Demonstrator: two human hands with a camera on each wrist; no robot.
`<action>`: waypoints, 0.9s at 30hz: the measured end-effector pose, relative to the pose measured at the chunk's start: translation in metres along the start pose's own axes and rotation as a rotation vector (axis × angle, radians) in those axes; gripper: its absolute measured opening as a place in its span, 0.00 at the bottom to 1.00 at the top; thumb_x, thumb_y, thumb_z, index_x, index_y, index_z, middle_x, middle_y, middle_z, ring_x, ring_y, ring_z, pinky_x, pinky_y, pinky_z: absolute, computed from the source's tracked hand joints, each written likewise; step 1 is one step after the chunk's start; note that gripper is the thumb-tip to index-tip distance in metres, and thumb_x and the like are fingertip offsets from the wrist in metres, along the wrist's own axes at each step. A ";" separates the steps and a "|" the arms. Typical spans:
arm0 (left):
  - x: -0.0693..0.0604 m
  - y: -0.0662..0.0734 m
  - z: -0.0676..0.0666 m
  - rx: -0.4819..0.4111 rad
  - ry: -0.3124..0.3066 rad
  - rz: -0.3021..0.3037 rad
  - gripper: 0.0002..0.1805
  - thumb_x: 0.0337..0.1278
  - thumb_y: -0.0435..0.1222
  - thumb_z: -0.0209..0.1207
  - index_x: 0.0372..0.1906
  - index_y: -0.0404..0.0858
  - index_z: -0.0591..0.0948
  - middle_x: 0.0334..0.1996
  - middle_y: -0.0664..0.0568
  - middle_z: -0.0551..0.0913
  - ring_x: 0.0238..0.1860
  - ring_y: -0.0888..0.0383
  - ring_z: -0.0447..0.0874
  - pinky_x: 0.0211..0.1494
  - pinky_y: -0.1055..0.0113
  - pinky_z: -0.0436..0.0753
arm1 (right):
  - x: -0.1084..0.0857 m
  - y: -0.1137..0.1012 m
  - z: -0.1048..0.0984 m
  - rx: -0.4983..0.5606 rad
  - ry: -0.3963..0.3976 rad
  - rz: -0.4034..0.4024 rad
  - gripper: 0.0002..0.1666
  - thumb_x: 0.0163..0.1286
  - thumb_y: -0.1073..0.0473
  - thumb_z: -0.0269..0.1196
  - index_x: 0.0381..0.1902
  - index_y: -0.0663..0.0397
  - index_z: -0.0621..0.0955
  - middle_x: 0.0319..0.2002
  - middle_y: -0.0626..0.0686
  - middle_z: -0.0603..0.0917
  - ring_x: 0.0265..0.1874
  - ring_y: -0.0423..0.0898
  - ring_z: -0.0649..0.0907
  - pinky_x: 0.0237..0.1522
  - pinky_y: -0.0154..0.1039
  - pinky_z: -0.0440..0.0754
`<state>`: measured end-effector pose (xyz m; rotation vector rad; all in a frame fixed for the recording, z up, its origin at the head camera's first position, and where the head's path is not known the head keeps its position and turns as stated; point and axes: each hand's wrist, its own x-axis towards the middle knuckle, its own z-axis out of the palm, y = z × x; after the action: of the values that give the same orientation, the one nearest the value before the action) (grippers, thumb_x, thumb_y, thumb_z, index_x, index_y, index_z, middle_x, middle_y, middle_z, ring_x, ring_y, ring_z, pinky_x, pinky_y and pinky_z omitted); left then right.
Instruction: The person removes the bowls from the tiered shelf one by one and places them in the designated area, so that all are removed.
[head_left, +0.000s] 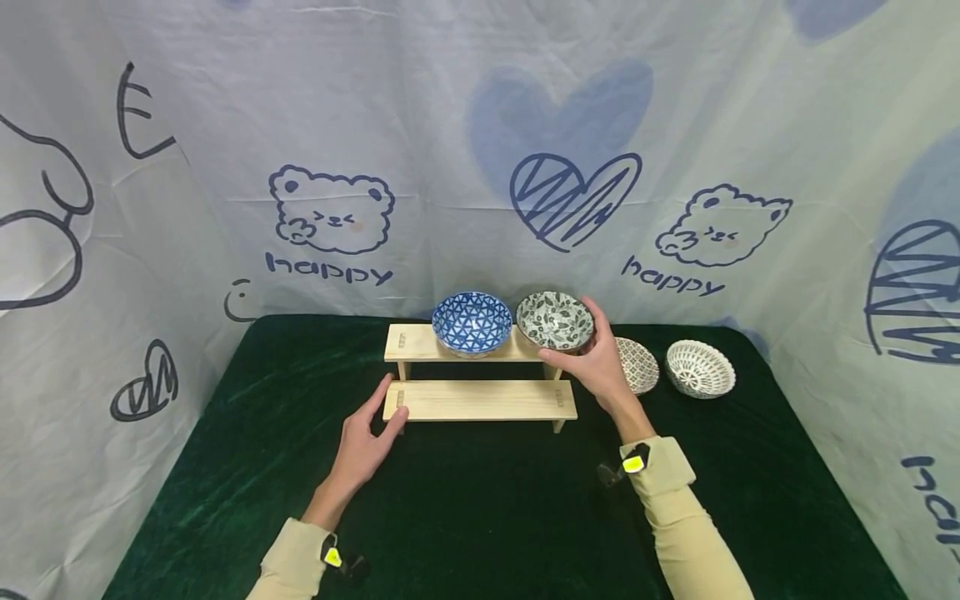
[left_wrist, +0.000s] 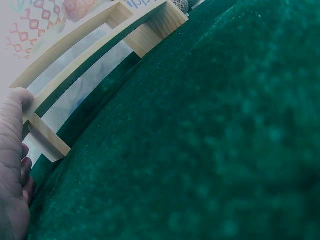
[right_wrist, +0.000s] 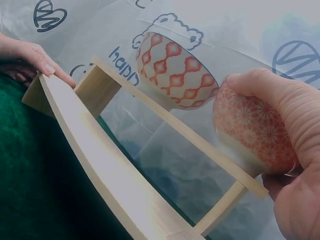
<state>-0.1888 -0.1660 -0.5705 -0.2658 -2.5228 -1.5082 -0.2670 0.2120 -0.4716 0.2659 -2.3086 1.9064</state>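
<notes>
A two-tier wooden stand (head_left: 480, 401) stands on the table. My left hand (head_left: 360, 446) holds the left end of its lower tier, thumb on top and the other fingers at the side, as the left wrist view shows. On the upper tier's right end is a bowl (head_left: 555, 320) with a dark leafy inside and a reddish flower-patterned outside (right_wrist: 250, 130). My right hand (head_left: 600, 362) grips this bowl by its right side, thumb in front and fingers behind. Left of it, on the same tier, sits a blue-patterned bowl (head_left: 471, 322), its outside red and white in the right wrist view.
To the right of the stand, a brown-patterned dish (head_left: 637, 367) lies partly behind my right hand. Beside it sits a pale bowl (head_left: 701, 369) with a dashed pattern. Dark green cloth (head_left: 487, 517) covers the table, and a printed white curtain (head_left: 442, 108) hangs behind.
</notes>
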 end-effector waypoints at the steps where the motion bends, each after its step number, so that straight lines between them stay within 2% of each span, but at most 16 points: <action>1: 0.000 0.000 0.000 0.003 -0.001 0.000 0.39 0.76 0.48 0.60 0.82 0.40 0.62 0.80 0.48 0.64 0.79 0.45 0.64 0.78 0.41 0.64 | 0.000 0.000 0.000 0.003 0.002 -0.005 0.67 0.57 0.65 0.80 0.84 0.55 0.51 0.79 0.60 0.58 0.78 0.58 0.62 0.79 0.55 0.60; 10: 0.000 -0.002 0.001 0.008 0.002 -0.002 0.38 0.76 0.48 0.60 0.82 0.40 0.62 0.80 0.49 0.65 0.78 0.45 0.64 0.78 0.41 0.64 | -0.003 0.003 0.002 0.031 0.067 -0.033 0.64 0.53 0.68 0.81 0.81 0.59 0.56 0.76 0.61 0.63 0.76 0.58 0.67 0.78 0.52 0.64; 17: 0.000 -0.001 0.000 0.004 -0.001 0.005 0.39 0.76 0.48 0.60 0.82 0.39 0.61 0.80 0.47 0.64 0.79 0.44 0.64 0.78 0.40 0.64 | -0.004 0.001 -0.004 0.038 0.105 -0.049 0.62 0.54 0.70 0.80 0.80 0.58 0.58 0.75 0.60 0.64 0.74 0.57 0.68 0.77 0.51 0.67; 27: 0.000 -0.002 0.001 0.004 -0.002 0.005 0.38 0.76 0.49 0.60 0.82 0.40 0.62 0.80 0.49 0.65 0.78 0.46 0.64 0.78 0.42 0.65 | -0.016 -0.006 -0.015 0.030 0.110 -0.044 0.64 0.54 0.72 0.78 0.81 0.57 0.55 0.77 0.59 0.61 0.75 0.55 0.66 0.77 0.49 0.67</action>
<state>-0.1898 -0.1661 -0.5724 -0.2736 -2.5243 -1.5020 -0.2507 0.2266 -0.4664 0.2068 -2.1877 1.8864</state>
